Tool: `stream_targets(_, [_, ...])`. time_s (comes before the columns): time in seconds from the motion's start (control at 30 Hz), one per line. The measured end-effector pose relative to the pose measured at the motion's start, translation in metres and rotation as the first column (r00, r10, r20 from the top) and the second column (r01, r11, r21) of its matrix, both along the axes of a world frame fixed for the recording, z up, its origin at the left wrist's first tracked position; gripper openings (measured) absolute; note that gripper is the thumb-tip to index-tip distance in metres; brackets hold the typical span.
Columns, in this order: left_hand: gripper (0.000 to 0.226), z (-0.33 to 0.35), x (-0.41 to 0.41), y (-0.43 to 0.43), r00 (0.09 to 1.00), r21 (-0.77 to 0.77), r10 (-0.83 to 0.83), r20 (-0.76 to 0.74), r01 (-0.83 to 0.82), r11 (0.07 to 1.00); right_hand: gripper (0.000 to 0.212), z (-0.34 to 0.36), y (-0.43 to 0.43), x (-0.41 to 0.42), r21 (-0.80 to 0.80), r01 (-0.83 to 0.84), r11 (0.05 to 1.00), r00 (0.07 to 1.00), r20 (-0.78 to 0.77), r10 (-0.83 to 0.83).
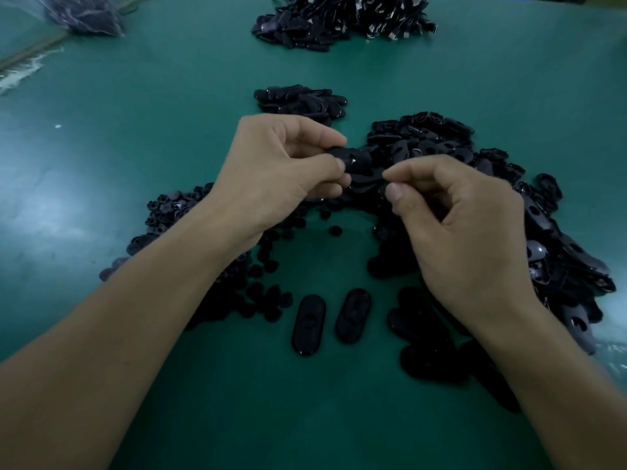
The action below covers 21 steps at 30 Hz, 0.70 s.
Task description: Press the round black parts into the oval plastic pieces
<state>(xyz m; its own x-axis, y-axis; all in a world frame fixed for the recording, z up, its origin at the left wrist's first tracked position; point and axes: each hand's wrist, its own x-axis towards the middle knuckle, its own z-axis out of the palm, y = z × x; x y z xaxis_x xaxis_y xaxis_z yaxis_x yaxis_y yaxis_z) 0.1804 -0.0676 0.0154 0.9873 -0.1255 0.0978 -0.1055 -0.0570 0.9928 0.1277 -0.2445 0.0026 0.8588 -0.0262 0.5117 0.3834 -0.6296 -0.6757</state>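
- Hands of a person meet low over a dark green table mat [101, 171], with bare forearms reaching in from the near edge.
- The left hand [281, 164] pinches a black oval plastic piece [353, 161] between thumb and curled fingers, holding it up off the mat.
- The right hand [468, 225] is just beside that piece, its fingers curled, with thumb and forefinger pressed close together. I cannot tell whether a round part sits in the pinch.
- A heap of small round black parts [268, 307] lies under the left wrist and spreads toward the person.
- A larger heap of black oval pieces [549, 232] curves round behind and beneath the right hand.
- Two loose oval pieces [308, 323] lie flat, side by side, between the forearms.
- Farther off sit a small pile of dark pieces [302, 103] and a big far pile with glints of metal [342, 22].
- A clear plastic bag of dark parts [84, 11] lies at the far left.
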Motion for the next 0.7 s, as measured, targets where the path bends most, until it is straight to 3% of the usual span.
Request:
stream_targets(0.23, [0.017,0.0025,-0.0066,-0.0053,0.993,-0.003,-0.117,-0.011,0.117,0.993,0.020,-0.0004,-0.0066,0.0052,0.252,-0.033,0.967,0.999,-0.031,0.042])
stream_targets(0.63, [0.015,0.0003,-0.0071,-0.0076,0.990,-0.094,-0.111,-0.085,0.103,0.990,0.020,-0.0022,-0.0042,0.0060,0.357,-0.068,0.932,0.986,-0.116,0.116])
stream_targets(0.7, [0.015,-0.0003,-0.0044,-0.0063,0.993,-0.047,-0.103,-0.063,0.100,0.994,0.020,-0.0025,-0.0039,0.0067,0.352,-0.072,0.933,0.987,-0.110,0.118])
